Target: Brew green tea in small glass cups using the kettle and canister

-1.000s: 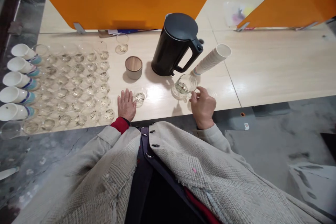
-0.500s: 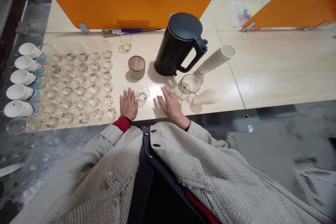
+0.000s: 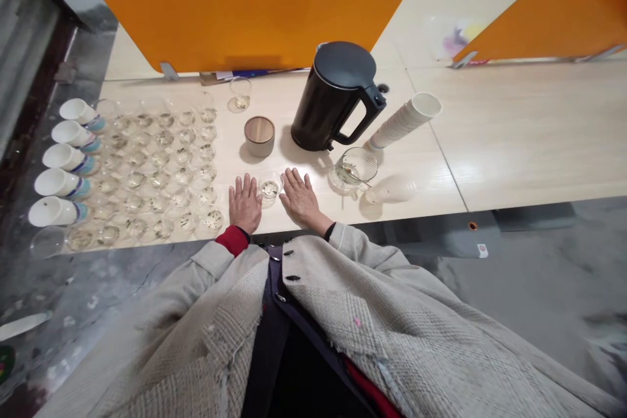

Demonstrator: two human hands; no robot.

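Flat on the light wooden table (image 3: 509, 144) lies my left hand (image 3: 245, 206), fingers stretched forward and holding nothing. My right hand (image 3: 301, 197) rests palm down too, its fingers spread. Between the two hands stands a small clear plastic cup (image 3: 270, 187) with dark tea leaves at its bottom. The fingertips of my right hand are close against the cup's side; whether they touch it I cannot tell. To the right of that hand is a ribbed glass mug (image 3: 356, 168) with some leaves and a thin stirrer in it.
Rows of clear cups with leaves (image 3: 159, 176) fill the left, beside several white paper cups (image 3: 61, 183). A black electric kettle (image 3: 323, 101), a round wood-topped canister (image 3: 259, 137), a leaning stack of paper cups (image 3: 406, 119) and a lying clear cup stack (image 3: 392, 189) stand around. Orange partitions (image 3: 255, 6) border the back.
My right hand has moved left, from near the glass mug to beside the small plastic cup, and lies flatter. My left hand stays put. The view has shifted slightly.
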